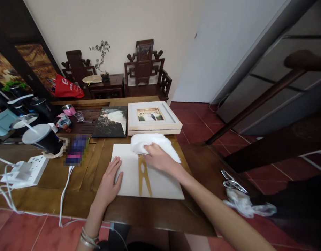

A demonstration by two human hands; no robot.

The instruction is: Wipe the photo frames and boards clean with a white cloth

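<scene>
A flat white panel (126, 186) lies on the wooden table in front of me. On it is a gold, A-shaped strip (144, 176) with an oval hole, like the back stand of a picture frame. My left hand (110, 181) rests on the panel's left edge, fingers stretched out and holding nothing. With my right hand (156, 157) I grip a white cloth (162, 144) and press it on the panel's far part, close to the top of the gold strip. The cloth covers the panel's far right corner.
Behind the panel lie a pale wooden picture frame (153, 118) and a dark photo print (110, 122). To the left are a phone (76, 150), a power strip (32, 170), white cables and a dark lidded cup (42, 139). Scissors (233, 182) and a plastic bag (244, 202) lie at right.
</scene>
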